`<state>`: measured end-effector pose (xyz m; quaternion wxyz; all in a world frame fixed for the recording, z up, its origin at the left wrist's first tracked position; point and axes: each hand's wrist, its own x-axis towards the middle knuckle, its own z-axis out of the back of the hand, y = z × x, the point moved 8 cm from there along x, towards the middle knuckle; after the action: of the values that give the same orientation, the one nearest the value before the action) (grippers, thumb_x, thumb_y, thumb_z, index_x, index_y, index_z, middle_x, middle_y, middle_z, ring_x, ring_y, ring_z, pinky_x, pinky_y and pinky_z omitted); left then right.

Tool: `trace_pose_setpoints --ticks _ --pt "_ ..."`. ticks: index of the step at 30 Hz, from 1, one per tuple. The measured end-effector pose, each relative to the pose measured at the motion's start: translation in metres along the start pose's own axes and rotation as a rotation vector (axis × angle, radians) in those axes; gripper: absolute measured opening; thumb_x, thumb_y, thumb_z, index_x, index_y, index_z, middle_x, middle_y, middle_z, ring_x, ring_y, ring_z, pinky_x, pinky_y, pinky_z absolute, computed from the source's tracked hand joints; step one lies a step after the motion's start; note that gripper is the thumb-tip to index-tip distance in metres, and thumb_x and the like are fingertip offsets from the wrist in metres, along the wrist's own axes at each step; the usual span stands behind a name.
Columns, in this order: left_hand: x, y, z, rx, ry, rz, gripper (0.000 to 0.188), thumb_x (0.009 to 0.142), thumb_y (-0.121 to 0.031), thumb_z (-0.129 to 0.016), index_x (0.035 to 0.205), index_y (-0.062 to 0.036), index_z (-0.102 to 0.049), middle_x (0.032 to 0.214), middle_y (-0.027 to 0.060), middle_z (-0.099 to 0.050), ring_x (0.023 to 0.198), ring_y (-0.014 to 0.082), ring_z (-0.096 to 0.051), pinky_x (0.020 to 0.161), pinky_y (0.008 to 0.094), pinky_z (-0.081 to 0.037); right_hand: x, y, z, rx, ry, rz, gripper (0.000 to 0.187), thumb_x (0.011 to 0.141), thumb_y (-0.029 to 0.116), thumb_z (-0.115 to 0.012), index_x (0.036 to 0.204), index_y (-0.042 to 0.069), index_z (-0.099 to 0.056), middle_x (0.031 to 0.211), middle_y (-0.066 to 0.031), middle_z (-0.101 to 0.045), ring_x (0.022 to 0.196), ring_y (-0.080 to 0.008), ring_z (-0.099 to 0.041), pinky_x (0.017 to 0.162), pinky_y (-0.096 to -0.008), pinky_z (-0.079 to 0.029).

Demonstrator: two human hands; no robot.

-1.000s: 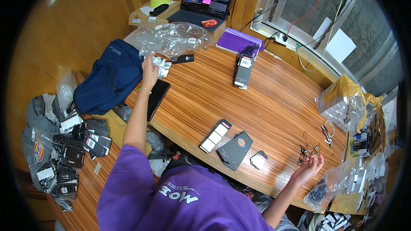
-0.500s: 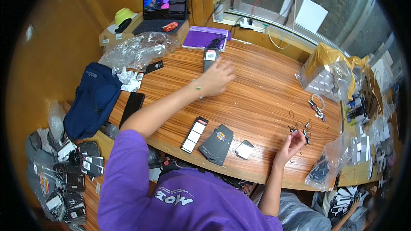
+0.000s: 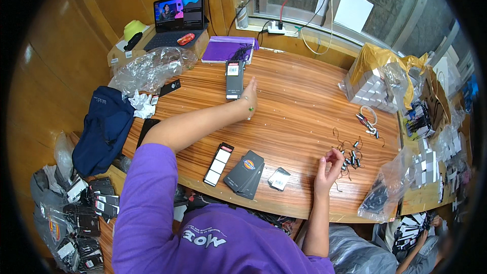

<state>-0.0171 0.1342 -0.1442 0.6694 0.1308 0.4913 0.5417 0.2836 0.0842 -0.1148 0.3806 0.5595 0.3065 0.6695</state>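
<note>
At the far middle of the table lies a stack of dark grey hang tags, with black strings at its far end. My left hand stands on edge by the stack's near right side, fingers stretched out, holding nothing visible. On the right, my right hand is raised with fingers loosely bent and the thumb apart; nothing shows in it. Beside it is a loose pile of black string loops with small fasteners. Between my arms lie a black tag with white panels, fanned dark tags and small white-label cards.
A purple notebook and a tablet with keyboard are at the back. Clear plastic and a navy bag lie left. White boxes, snips and a plastic bag are right. Another person's arm shows lower right.
My left hand has drawn off the near end of the tag stack to its right side, uncovering that end. My right hand's fingers are more bent. The whole view has shifted slightly.
</note>
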Motion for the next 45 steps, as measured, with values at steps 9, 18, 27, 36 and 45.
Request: trace_pose_setpoints --ticks 9,18,27,36,45 --pt "-0.003 0.006 -0.012 0.071 -0.022 0.017 0.053 0.085 -0.038 -0.048 0.127 -0.0064 -0.048 0.14 0.0144 -0.034 0.135 0.0342 -0.015 0.105 0.0572 -0.005 0.0 -0.003 0.0 0.029 0.005 -0.024 0.033 0.083 0.0 -0.052 0.115 0.001 -0.043 0.093 -0.0056 -0.045 0.082 -0.0126 -0.043 0.074 -0.0244 -0.039" --pt "0.004 0.007 -0.038 0.115 -0.1 0.106 0.055 0.089 -0.035 -0.04 0.132 -0.0006 -0.039 0.14 0.0137 -0.033 0.136 0.0308 -0.015 0.108 0.051 -0.006 0.0 -0.001 -0.003 0.051 0.012 -0.036 0.035 0.083 0.0 -0.053 0.116 0.001 -0.043 0.094 -0.0055 -0.045 0.082 -0.0125 -0.043 0.075 -0.0245 -0.039" --pt "0.002 0.014 -0.046 0.029 -0.233 0.083 0.053 0.089 -0.03 -0.038 0.131 0.0014 -0.037 0.137 0.0141 -0.037 0.135 0.0289 -0.017 0.109 0.0476 -0.007 -0.001 -0.007 -0.001 0.075 0.009 -0.058 0.037 0.084 0.001 -0.053 0.119 0.002 -0.041 0.095 -0.0058 -0.045 0.083 -0.0125 -0.043 0.075 -0.0248 -0.038" --pt "-0.004 0.026 -0.053 -0.004 -0.363 0.035 0.054 0.089 -0.028 -0.037 0.136 -0.0019 -0.03 0.13 0.0132 -0.046 0.135 0.0263 -0.02 0.109 0.0481 -0.007 -0.001 -0.011 0.0 0.089 -0.007 -0.043 0.045 0.082 0.0 -0.053 0.123 0.003 -0.035 0.096 -0.0066 -0.043 0.084 -0.0129 -0.042 0.076 -0.024 -0.037" --pt "-0.005 0.032 -0.067 0.001 -0.358 0.04 0.058 0.089 -0.028 -0.037 0.141 -0.0079 -0.021 0.131 0.0139 -0.045 0.135 0.0255 -0.019 0.109 0.0475 -0.007 -0.002 -0.014 -0.005 0.086 -0.007 -0.066 0.044 0.08 -0.002 -0.054 0.121 0.001 -0.037 0.092 -0.0073 -0.046 0.077 -0.0133 -0.043 0.073 -0.0261 -0.038"
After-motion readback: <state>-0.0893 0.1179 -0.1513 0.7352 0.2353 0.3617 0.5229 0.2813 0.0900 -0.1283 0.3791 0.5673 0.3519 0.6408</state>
